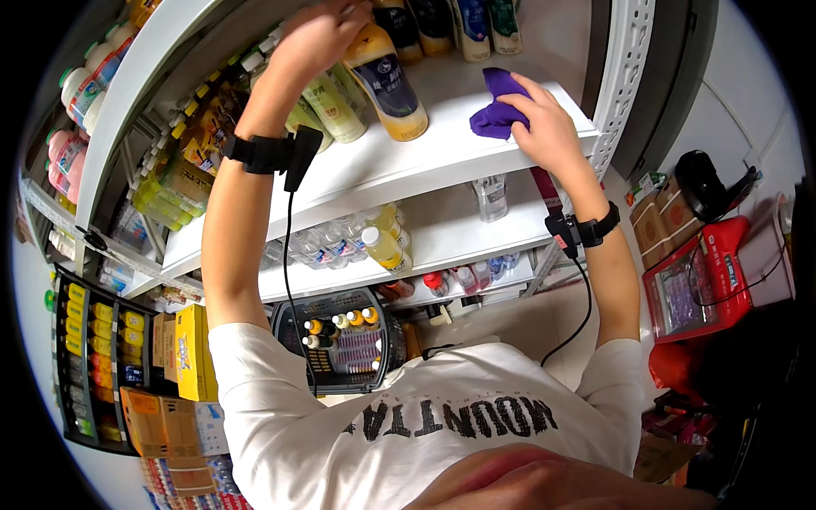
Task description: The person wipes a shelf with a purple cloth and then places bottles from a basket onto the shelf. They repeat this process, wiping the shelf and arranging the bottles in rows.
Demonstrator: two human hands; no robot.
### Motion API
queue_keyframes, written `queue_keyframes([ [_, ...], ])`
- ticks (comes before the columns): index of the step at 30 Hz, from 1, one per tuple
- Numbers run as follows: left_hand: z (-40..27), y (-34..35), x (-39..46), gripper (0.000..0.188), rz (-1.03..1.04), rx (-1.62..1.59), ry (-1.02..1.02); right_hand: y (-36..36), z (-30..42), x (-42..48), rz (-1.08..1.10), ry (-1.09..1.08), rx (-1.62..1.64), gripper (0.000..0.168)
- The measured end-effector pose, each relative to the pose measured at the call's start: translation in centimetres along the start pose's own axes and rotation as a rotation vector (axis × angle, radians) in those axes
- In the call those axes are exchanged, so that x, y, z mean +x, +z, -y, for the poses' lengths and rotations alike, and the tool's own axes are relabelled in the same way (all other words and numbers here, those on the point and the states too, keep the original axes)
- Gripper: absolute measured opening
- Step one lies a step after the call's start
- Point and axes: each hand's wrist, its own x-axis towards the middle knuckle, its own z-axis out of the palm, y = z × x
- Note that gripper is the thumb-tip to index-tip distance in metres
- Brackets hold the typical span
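My left hand (319,38) is at the top of a bottle (390,89) with a dark blue label and an orange-yellow drink, its fingers around the neck and cap, which they hide. That bottle leans slightly near the front of the white shelf (446,143). Under the fingers of my right hand (545,124) is a crumpled purple cloth (500,108), pressed on the same shelf near its right front corner. Bottles with pale green labels (335,108) stand just left of the dark-labelled one.
Behind stand more bottles (475,32). The lower shelf (440,236) carries water bottles (331,242), a yellow drink bottle (387,250) and a clear bottle (491,197). A dark basket (344,386) with several bottles is below. A perforated metal upright (625,70) bounds the right; cables hang from both wrists.
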Motion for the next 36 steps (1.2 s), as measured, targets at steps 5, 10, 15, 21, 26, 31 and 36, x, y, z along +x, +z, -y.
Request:
queue_keyframes([
  [5,-0.8,-0.5,-0.4,0.065,0.038,0.174,0.174,-0.3,-0.2,0.1,0.028,0.027,0.029,0.035],
  [10,-2.0,-0.9,1.6,0.079,0.295,0.155,0.057,-0.4,-0.1,0.0,0.029,0.031,0.060,0.034],
  [15,-0.7,1.3,6.2,0.075,0.394,0.148,0.049,-0.5,-0.4,0.1,0.020,0.021,0.050,0.034],
  [21,4.4,5.3,10.6,0.079,0.333,0.131,0.080,-0.2,-0.3,0.1,0.008,0.012,0.062,0.033],
  [26,4.4,6.3,13.2,0.081,0.411,0.202,0.005,-0.4,-0.4,0.1,-0.013,0.009,0.059,0.032],
  [31,5.4,8.1,15.4,0.082,0.442,0.175,-0.044,-0.6,-0.5,-0.1,-0.022,0.026,0.045,0.032],
  [36,11.5,9.9,16.3,0.084,0.233,0.299,0.220,-0.3,0.1,0.1,-0.010,0.019,0.070,0.033],
])
